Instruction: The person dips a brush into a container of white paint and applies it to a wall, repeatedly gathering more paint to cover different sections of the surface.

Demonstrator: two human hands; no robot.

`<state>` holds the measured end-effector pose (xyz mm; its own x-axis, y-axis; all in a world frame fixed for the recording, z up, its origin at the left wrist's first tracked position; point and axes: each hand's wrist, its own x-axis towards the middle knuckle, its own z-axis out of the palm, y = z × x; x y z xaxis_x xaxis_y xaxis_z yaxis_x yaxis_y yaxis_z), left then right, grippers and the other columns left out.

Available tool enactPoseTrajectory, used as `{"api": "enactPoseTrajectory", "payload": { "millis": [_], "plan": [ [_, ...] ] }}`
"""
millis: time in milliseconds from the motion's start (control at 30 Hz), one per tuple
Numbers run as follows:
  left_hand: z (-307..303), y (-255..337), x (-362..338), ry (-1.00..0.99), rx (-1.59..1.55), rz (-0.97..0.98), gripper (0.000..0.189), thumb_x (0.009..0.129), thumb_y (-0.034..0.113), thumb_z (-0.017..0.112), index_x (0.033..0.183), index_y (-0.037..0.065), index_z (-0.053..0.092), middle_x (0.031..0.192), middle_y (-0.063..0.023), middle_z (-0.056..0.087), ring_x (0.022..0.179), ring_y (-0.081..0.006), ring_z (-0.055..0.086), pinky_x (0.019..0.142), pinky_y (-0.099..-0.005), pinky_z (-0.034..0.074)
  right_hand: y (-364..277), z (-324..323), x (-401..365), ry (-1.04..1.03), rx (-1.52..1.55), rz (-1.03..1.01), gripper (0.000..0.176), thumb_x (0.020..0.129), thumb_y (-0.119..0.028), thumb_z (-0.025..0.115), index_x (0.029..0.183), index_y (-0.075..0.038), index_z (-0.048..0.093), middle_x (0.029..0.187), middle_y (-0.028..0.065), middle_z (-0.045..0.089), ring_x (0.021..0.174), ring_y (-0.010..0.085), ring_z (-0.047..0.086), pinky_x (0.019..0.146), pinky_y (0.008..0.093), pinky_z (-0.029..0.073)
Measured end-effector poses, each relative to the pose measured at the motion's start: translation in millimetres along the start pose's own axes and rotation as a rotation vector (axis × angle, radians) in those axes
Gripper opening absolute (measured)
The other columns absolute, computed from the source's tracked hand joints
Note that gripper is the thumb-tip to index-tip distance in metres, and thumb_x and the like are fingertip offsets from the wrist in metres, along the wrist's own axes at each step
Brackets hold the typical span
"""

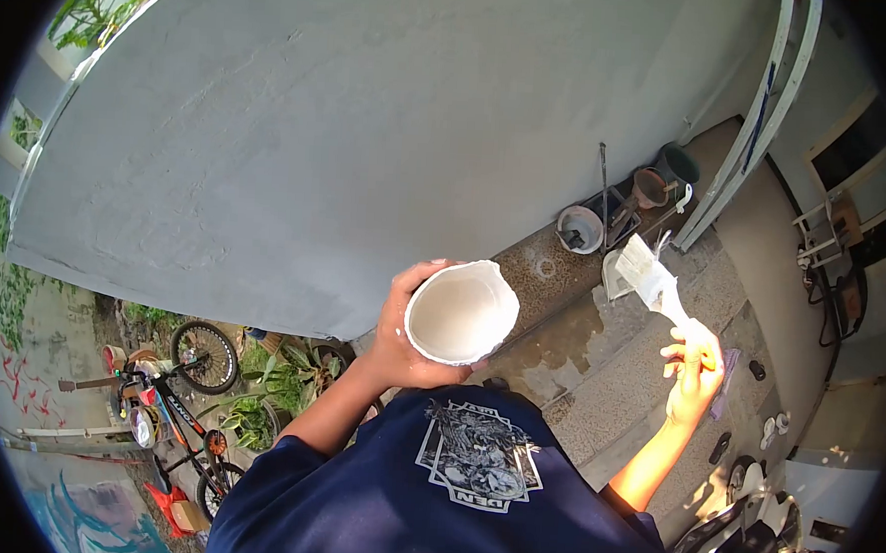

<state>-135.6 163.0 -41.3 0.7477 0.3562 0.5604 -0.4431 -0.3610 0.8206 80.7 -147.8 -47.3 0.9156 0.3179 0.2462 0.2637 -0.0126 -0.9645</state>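
My left hand (405, 340) is wrapped round a white paint cup (461, 314) held in front of my chest, its open mouth facing up at me. Pale residue coats the inside and the uneven rim. Out to the right, my right hand (694, 372) grips a paintbrush (655, 278) by its handle. The brush head points up and to the left, its bristles and ferrule covered in white. A wide gap separates brush and cup. Beyond both hands rises a grey wall (330, 140) with a smooth, faintly patchy surface.
At the wall's foot stand a white basin (580, 230), a reddish bucket (650, 187) and a dark bucket (677, 164). A metal ladder (762, 123) leans at the right. Left are a bicycle (190, 418) and potted plants (255, 422); a motorcycle (750, 538) stands lower right.
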Motion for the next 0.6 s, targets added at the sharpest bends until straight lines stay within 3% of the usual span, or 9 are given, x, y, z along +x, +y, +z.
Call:
{"api": "enactPoseTrajectory", "payload": {
  "millis": [200, 267, 367, 400, 467, 600],
  "plan": [
    [-28.5, -12.9, 20.1, -0.127, 0.024, 0.001, 0.100, 0.058, 0.018, 0.088, 0.138, 0.003, 0.030, 0.126, -0.0154, 0.051, 0.115, -0.0250, 0.055, 0.097, -0.0378, 0.043, -104.9, 17.3, -11.0, 0.001, 0.045, -0.336, 0.041, 0.097, -0.031, 0.055, 0.112, 0.007, 0.051, 0.085, 0.0150, 0.063, 0.062, 0.0201, 0.066, 0.043, 0.0222, 0.049],
    [-30.4, -15.7, 26.3, -0.175, -0.043, -0.027, 0.100, 0.059, 0.019, 0.087, 0.138, 0.002, 0.029, 0.124, -0.0154, 0.052, 0.115, -0.0249, 0.055, 0.097, -0.0370, 0.043, -140.4, 31.6, -16.7, 0.047, 0.022, -0.458, 0.045, 0.093, -0.036, 0.060, 0.107, 0.006, 0.050, 0.081, 0.0182, 0.061, 0.056, 0.0220, 0.064, 0.041, 0.0238, 0.050],
    [-32.5, -17.7, 32.7, -0.265, -0.041, -0.018, 0.099, 0.059, 0.019, 0.086, 0.138, 0.002, 0.029, 0.124, -0.0157, 0.053, 0.115, -0.0257, 0.055, 0.097, -0.0373, 0.043, -169.6, 40.3, -24.2, -0.075, 0.041, -0.599, 0.055, 0.086, -0.037, 0.070, 0.110, 0.006, 0.045, 0.081, 0.0170, 0.054, 0.050, 0.0206, 0.060, 0.035, 0.0238, 0.047],
    [-31.7, -15.0, 36.1, -0.280, -0.057, -0.007, 0.099, 0.059, 0.019, 0.086, 0.138, 0.002, 0.029, 0.124, -0.0157, 0.053, 0.115, -0.0257, 0.055, 0.097, -0.0373, 0.043, -181.8, 50.1, -28.9, -0.138, 0.061, -0.561, 0.058, 0.084, -0.041, 0.072, 0.107, 0.006, 0.047, 0.079, 0.0174, 0.056, 0.051, 0.0229, 0.061, 0.036, 0.0244, 0.048],
    [-29.7, -6.2, 41.4, -0.304, 0.003, 0.072, 0.098, 0.059, 0.019, 0.086, 0.138, 0.001, 0.030, 0.125, -0.0165, 0.052, 0.115, -0.0268, 0.055, 0.098, -0.0379, 0.043, -206.2, 82.5, -41.6, -0.047, -0.070, -0.461, 0.056, 0.083, -0.040, 0.074, 0.104, 0.006, 0.049, 0.076, 0.0179, 0.059, 0.052, 0.0239, 0.063, 0.037, 0.0251, 0.048],
    [-23.9, -8.2, 40.7, -0.357, -0.111, 0.018, 0.104, 0.056, 0.020, 0.088, 0.138, 0.001, 0.028, 0.123, -0.0153, 0.053, 0.114, -0.0241, 0.055, 0.097, -0.0369, 0.044, -224.6, 115.2, -43.4, -0.098, -0.210, -0.482, 0.055, 0.081, -0.038, 0.075, 0.102, 0.007, 0.050, 0.072, 0.0183, 0.063, 0.056, 0.0237, 0.065, 0.041, 0.0281, 0.051]
  ]
}}
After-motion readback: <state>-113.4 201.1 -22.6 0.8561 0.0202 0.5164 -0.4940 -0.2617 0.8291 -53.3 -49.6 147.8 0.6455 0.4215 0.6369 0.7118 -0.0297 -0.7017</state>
